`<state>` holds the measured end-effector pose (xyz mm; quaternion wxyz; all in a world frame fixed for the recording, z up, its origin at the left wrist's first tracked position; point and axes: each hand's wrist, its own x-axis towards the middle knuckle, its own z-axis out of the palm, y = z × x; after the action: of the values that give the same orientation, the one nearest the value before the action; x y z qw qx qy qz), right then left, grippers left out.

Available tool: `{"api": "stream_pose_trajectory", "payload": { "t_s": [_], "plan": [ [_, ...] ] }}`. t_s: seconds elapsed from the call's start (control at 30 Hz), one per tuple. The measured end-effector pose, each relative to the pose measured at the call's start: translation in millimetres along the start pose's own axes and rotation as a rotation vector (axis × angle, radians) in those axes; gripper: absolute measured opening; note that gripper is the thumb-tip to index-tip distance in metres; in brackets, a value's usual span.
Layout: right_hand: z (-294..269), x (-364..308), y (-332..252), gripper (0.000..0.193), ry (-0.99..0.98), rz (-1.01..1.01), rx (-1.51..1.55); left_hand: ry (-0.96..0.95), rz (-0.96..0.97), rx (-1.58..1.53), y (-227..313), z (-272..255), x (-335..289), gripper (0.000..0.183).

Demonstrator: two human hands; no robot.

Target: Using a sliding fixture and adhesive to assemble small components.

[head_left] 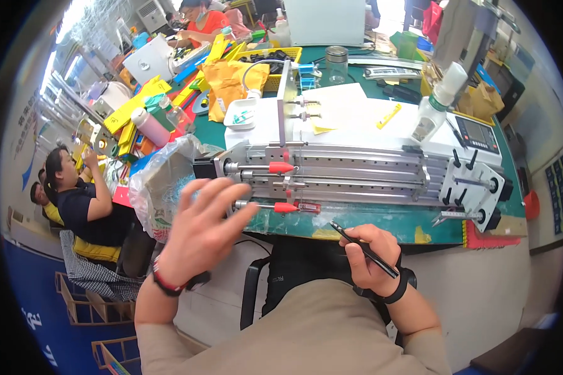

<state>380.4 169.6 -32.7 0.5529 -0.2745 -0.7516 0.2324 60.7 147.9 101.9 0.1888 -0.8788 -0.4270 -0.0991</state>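
My left hand (200,231) is raised with its fingers spread, holding nothing. It hovers before the left end of a metal machine (356,178) with long parallel rails, beside a plastic-lined bin (153,181) holding fine blue strands. Near its fingertips, two rods end in red cone-shaped tips (286,207); a small red-labelled piece lies beside the nearer one. My right hand (375,259) grips a slim black pen-shaped tool (372,255) between thumb and fingers, angled up and left. Its tip is by the table's front edge; the exact kind is unclear.
Behind the machine stand a white spray bottle (428,115), a keypad unit (476,134), a glass jar (336,64) and a small white tray (240,115). A pink bottle (149,127) and yellow parts crowd the left. A person in dark clothes (84,200) sits left; another works at the back.
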Motion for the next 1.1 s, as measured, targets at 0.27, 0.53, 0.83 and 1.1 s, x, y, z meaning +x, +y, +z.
{"api": "stream_pose_trajectory", "payload": {
  "t_s": [0.27,0.53,0.83,1.1],
  "plan": [
    [0,44,8,0.022,0.093,-0.073,-0.001,0.139,0.44,0.073,-29,79,79,0.025],
    [19,81,21,0.025,0.02,0.059,0.072,-0.259,-0.026,-1.131,-50,68,102,0.02],
    [22,91,24,0.022,-0.04,0.054,0.097,-0.247,0.426,-0.321,-64,58,135,0.02],
    [30,89,22,0.017,0.004,0.053,0.053,-0.211,0.462,-0.314,-62,68,137,0.016]
  ]
}}
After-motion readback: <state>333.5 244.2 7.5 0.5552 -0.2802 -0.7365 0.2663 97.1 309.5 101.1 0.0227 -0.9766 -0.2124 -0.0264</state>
